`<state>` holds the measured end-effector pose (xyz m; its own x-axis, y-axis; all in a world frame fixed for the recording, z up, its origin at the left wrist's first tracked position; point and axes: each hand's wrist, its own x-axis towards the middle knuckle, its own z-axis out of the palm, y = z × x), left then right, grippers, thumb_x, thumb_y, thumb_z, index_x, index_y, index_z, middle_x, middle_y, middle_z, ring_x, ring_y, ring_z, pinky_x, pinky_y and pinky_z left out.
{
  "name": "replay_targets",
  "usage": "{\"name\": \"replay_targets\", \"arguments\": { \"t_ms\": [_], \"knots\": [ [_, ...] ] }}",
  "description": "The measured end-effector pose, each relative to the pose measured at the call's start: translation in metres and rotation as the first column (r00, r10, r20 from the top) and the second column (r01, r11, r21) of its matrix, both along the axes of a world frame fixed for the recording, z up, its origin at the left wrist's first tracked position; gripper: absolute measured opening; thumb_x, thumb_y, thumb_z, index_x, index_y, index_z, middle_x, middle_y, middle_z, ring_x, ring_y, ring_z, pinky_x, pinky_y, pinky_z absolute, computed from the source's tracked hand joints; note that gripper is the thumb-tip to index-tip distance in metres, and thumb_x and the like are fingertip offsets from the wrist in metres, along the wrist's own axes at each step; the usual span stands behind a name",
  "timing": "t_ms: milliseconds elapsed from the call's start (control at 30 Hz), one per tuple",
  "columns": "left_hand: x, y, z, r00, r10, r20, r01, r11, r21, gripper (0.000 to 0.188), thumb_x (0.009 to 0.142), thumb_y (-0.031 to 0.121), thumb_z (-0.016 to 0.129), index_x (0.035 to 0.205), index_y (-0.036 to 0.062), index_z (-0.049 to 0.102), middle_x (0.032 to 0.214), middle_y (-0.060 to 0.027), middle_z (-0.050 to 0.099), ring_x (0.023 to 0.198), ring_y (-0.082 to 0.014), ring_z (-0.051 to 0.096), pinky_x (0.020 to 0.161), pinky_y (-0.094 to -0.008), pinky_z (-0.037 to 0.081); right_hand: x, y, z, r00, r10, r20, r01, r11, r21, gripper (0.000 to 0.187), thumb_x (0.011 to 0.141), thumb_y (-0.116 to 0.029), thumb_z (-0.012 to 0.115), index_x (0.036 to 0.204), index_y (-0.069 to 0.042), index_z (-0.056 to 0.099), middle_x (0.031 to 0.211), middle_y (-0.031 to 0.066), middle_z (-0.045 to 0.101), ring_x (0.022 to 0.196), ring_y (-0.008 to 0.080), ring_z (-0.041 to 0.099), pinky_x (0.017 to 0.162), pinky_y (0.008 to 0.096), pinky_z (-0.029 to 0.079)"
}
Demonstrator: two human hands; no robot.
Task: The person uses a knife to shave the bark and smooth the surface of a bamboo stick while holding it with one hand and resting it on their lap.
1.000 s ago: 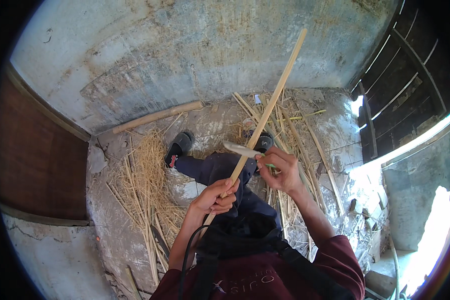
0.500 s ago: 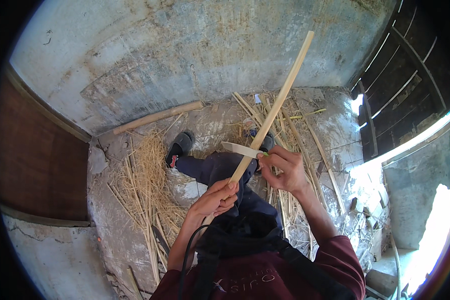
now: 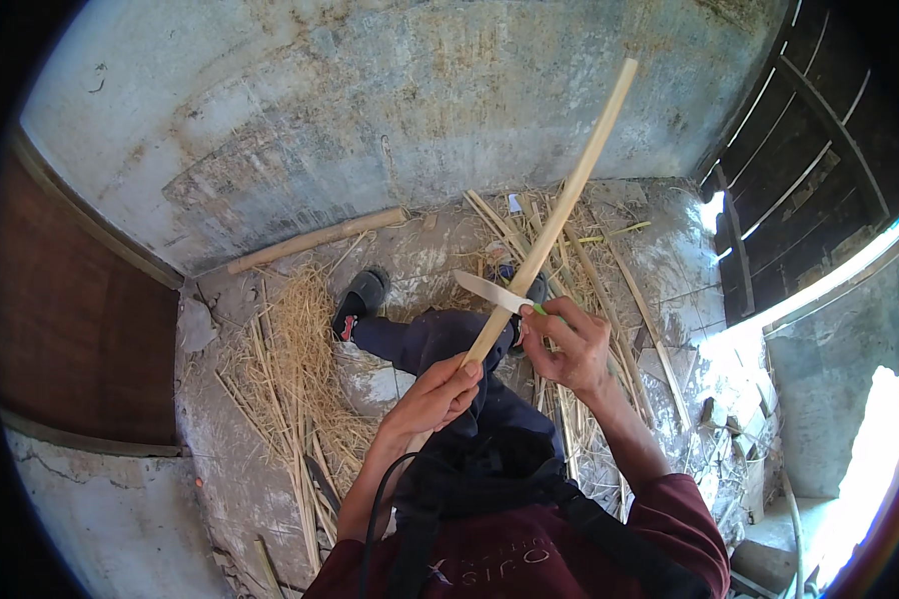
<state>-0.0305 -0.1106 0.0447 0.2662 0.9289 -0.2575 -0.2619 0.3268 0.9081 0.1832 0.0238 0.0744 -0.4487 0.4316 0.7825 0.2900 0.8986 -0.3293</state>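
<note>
A long, pale strip of split bamboo [image 3: 576,185] slants up from my lap toward the far wall. My left hand [image 3: 436,397] is wrapped around its lower part, above my thigh. In my right hand [image 3: 572,344] is a knife [image 3: 491,292] with a light blade and a green handle, mostly covered by my fingers. The blade lies across the strip a little beyond my left hand, its tip pointing left. The strip's lower end passes under my left wrist and is partly hidden.
Straw-like shavings [image 3: 305,349] and thin strips heap on the floor to the left. More long strips [image 3: 649,319] lie to the right. A round pole [image 3: 315,241] rests by the far wall [image 3: 370,110]. My shoe [image 3: 366,290] stands beside the shavings.
The knife has shifted slightly right and its blade has turned, the tip now angled more upward. The strip's far end has swung a little to the right.
</note>
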Motion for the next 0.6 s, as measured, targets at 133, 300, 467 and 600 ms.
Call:
{"name": "replay_targets", "arguments": {
  "t_ms": [133, 300, 467, 600],
  "knots": [
    [0.0, 0.003, 0.002, 0.996, -0.023, -0.083, 0.023, 1.0, 0.004, 0.038, 0.118, 0.045, 0.044, 0.096, 0.0136, 0.045, 0.063, 0.0081, 0.033, 0.045, -0.0019, 0.03, 0.037, -0.0225, 0.027, 0.001, 0.005, -0.011, 0.971, 0.003, -0.239, -0.018, 0.998, -0.061, 0.01, 0.087, -0.001, 0.079, 0.092, -0.004, 0.071, 0.08, 0.0031, 0.066, 0.057, 0.0148, 0.063, 0.054, 0.0284, 0.05],
    [-0.005, 0.0, -0.01, 0.996, 0.025, -0.087, -0.027, 0.999, -0.026, 0.037, 0.118, 0.043, 0.044, 0.094, 0.0142, 0.044, 0.063, 0.008, 0.033, 0.045, -0.0019, 0.03, 0.037, -0.0219, 0.027, 0.025, 0.011, -0.004, 0.86, -0.165, -0.483, -0.193, 0.771, -0.607, 0.007, 0.101, -0.003, 0.069, 0.106, -0.001, 0.064, 0.079, 0.0, 0.061, 0.063, 0.0058, 0.053, 0.061, 0.0237, 0.045],
    [-0.004, 0.004, -0.011, 0.998, 0.025, -0.061, -0.029, 0.997, -0.068, 0.036, 0.119, 0.04, 0.043, 0.094, 0.0143, 0.044, 0.063, 0.0076, 0.033, 0.044, -0.0024, 0.03, 0.037, -0.0227, 0.027, 0.023, 0.002, -0.013, 0.906, -0.071, -0.417, -0.308, 0.563, -0.767, 0.013, 0.106, -0.003, 0.061, 0.119, 0.001, 0.06, 0.077, 0.001, 0.061, 0.067, 0.0063, 0.054, 0.066, 0.0244, 0.046],
    [-0.002, 0.003, -0.009, 0.995, 0.043, -0.096, -0.042, 0.999, 0.006, 0.036, 0.119, 0.04, 0.043, 0.094, 0.0143, 0.044, 0.063, 0.0074, 0.033, 0.045, -0.0025, 0.03, 0.037, -0.0229, 0.027, 0.014, -0.008, -0.011, 0.984, 0.021, -0.175, -0.136, 0.721, -0.679, 0.016, 0.107, -0.004, 0.06, 0.123, 0.0, 0.062, 0.076, 0.0061, 0.066, 0.07, 0.0097, 0.062, 0.066, 0.0291, 0.05]
  ]
}}
